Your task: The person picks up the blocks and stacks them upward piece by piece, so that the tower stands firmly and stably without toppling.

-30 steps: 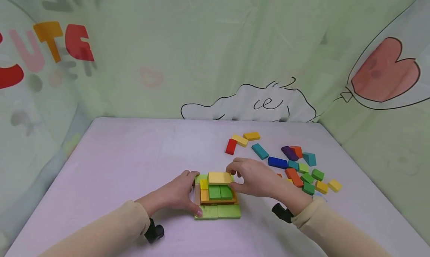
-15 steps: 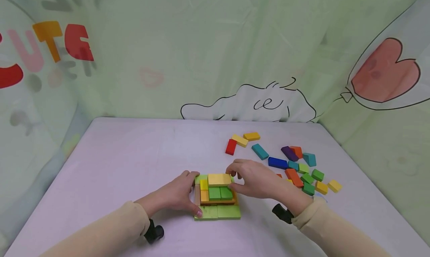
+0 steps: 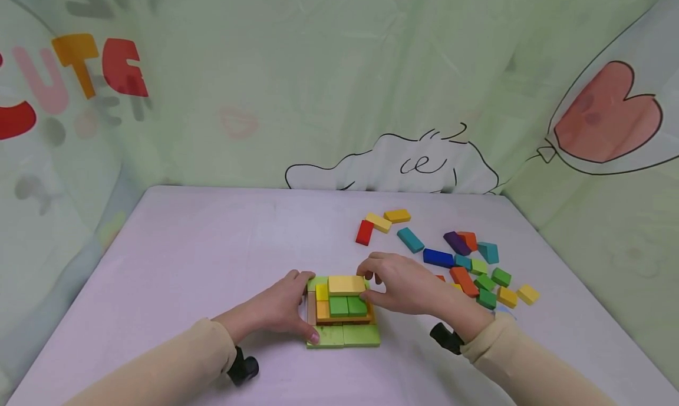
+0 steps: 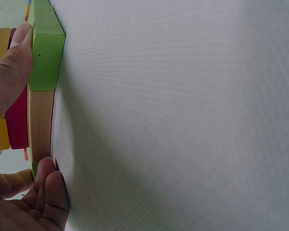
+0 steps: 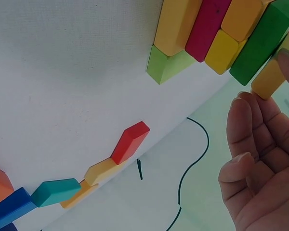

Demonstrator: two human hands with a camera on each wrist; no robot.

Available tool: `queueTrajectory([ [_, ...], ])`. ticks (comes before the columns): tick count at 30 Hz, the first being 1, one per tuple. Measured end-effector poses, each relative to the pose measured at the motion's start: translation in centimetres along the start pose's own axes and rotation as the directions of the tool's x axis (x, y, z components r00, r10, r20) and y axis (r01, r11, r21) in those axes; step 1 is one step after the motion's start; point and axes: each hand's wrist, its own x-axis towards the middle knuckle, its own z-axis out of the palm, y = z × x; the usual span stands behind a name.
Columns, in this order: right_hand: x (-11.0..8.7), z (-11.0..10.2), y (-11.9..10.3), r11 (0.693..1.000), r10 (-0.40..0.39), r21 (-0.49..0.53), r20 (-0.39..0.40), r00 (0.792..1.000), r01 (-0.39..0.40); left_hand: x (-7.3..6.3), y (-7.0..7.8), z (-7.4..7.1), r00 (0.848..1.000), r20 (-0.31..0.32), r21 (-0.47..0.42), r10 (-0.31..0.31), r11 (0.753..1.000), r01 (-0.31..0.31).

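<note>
A layered stack of wooden blocks stands at the table's front middle, light green blocks at its base. My left hand braces its left side, thumb on the front light green block and fingers at the back one. Between those two shows a bare-wood block. My right hand pinches a pale yellow block by its right end, thumb in front and fingers behind. This block lies flat across the top, right at the green blocks. In the right wrist view, magenta and orange layers show lower down.
Loose blocks lie scattered right of the stack, among them a dark blue block, a purple one and several green ones. Farther back are a red block and a teal block. A printed cloth hangs behind the table.
The pale yellow block and my right hand have come down slightly toward the green blocks. My left hand stays in the same place.
</note>
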Motion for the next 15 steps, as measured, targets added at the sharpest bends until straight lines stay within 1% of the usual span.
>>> queueTrajectory([
  [8,0.0,0.1,0.0,1.000,0.014,0.004,0.006,1.000,-0.014,0.0,0.0,0.1,1.000,0.001,-0.004,-0.006,1.000,0.006],
  [11,0.0,-0.3,0.1,1.000,0.016,0.022,0.016,1.000,-0.016,0.1,-0.1,0.2,1.000,0.004,-0.004,-0.001,1.000,0.001],
  [13,-0.1,-0.7,0.7,0.998,0.024,0.061,0.009,1.000,-0.025,0.2,-0.2,0.2,1.000,0.004,-0.006,0.000,1.000,0.000],
  [15,0.1,-1.3,1.9,0.994,0.056,0.099,-0.017,0.998,-0.054,0.2,-0.3,0.2,1.000,0.005,-0.003,0.001,1.000,-0.001],
])
